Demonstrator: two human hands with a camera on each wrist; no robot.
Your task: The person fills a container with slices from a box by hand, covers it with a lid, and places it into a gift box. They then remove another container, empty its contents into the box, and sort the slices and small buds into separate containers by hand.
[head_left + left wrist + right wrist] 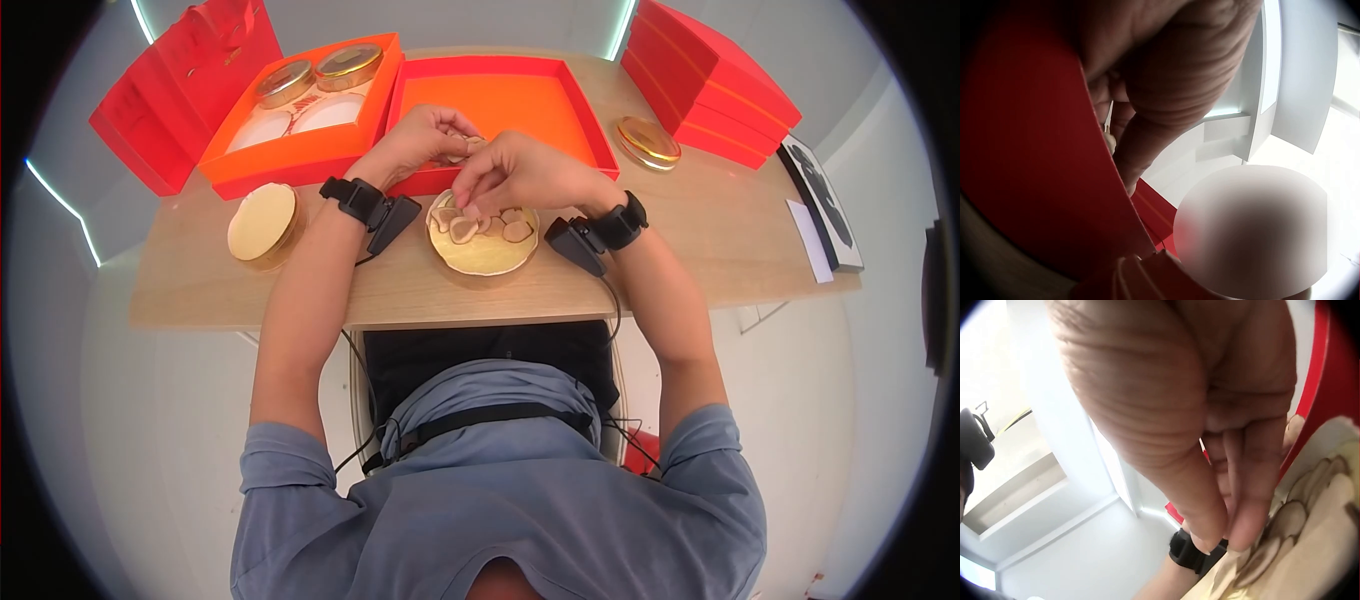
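Observation:
A round gold-lined dish (487, 264) stands near the table's front edge. Several thin pale slices with brown rims (463, 230) lie overlapping along its far side. Just beyond the dish, my left hand (420, 137) holds a few similar slices (458, 148) in its curled fingers, partly covered by the right hand in the head view. My right hand (528, 175) is over the dish with its fingers pointing down. In the right wrist view, its thumb and forefinger (1244, 528) pinch the edge of a slice (1227, 575) beside the other slices (1288, 519).
Behind the hands lies a red box with an orange inside (500, 105). At left are an orange box (225, 165) with round gold-lidded tins, a red bag (185, 80) and a round gold piece (262, 225). A gold-rimmed tin (648, 143) and stacked red boxes (705, 85) stand right.

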